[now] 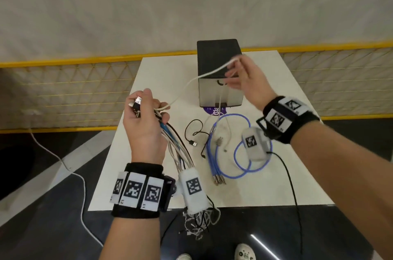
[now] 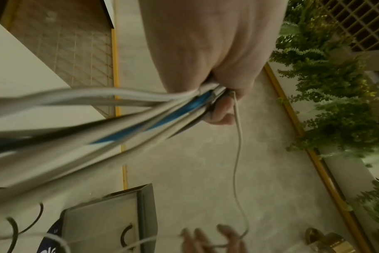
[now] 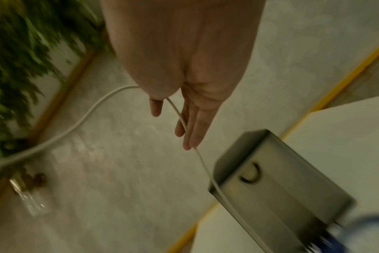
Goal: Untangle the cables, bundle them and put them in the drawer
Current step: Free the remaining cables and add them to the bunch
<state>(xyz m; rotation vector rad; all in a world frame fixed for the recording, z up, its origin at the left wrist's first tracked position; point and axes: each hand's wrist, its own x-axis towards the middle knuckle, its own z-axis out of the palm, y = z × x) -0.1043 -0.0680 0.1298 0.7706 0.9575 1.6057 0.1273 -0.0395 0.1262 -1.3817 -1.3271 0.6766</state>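
Head view shows a bundle of cables (image 1: pixel 178 149), mostly white with one blue and one black strand, gathered in the left hand (image 1: pixel 144 119) at about 9 o'clock from the table's middle; metal plug ends poke out above the fist, and the strands fall past the wrist to a loose tangle below the near table edge. One thin white cable (image 1: pixel 204 74) leaves that fist and rises toward 1 o'clock to the right hand (image 1: pixel 244 81), then drops in front of the drawer box (image 1: pixel 219 72), a small dark-topped unit with a grey front and a curved black pull, standing at 12 o'clock on the white table (image 1: pixel 148 68). On the tabletop at 5 o'clock from the box lie a looped blue cable (image 1: pixel 240 166) and, just to its left, a thin black cable (image 1: pixel 195 132) with a plug end. Left fingers are curled tight round the bundle, palm turned toward the wearer; the left wrist view shows the strands (image 2: pixel 141 111) fanning out of the closed fingers. Right hand is raised in front of the box, fingers nearly straight and only loosely bent; in the right wrist view the white cable (image 3: pixel 180 116) runs along those fingers between thumb and forefinger, draped rather than clenched, though motion blur hides any pinch.
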